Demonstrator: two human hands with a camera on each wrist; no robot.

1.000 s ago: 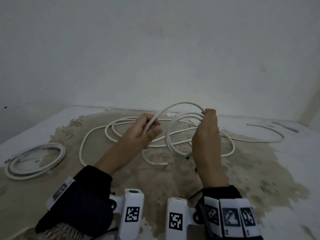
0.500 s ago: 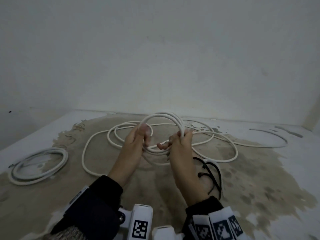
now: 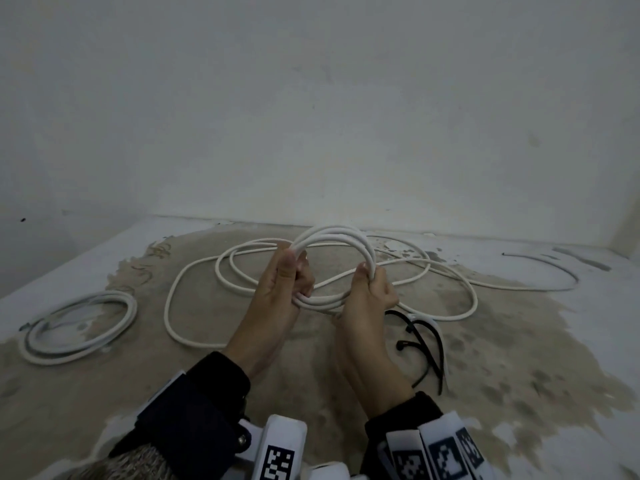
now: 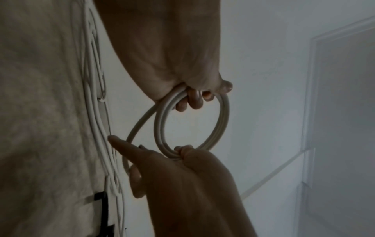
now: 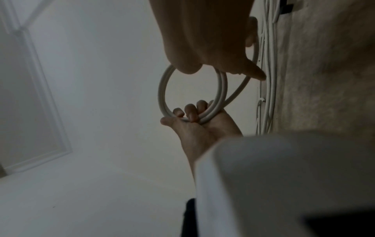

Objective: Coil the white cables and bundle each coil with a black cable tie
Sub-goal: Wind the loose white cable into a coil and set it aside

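A small coil of white cable (image 3: 332, 233) is held up in front of me, several turns thick. My left hand (image 3: 291, 275) grips its left side with fingers curled round the strands (image 4: 192, 96). My right hand (image 3: 372, 282) grips the right side, pinching the turns (image 5: 202, 64), with one finger sticking out straight. The coil (image 4: 223, 120) shows as a clean ring between both hands. The rest of the same white cable (image 3: 194, 271) lies in loose loops on the floor behind. Black cable ties (image 3: 426, 337) lie on the floor just right of my right wrist.
A finished white coil (image 3: 79, 327) lies flat on the floor at the left. A thin grey strip (image 3: 554, 268) curves along the far right. The floor has a large beige stained patch (image 3: 519, 341), and a plain wall rises close behind.
One second ago my hands were apart with a wide loop between them. They have come together, and the loops are now gathered into one small tight coil.
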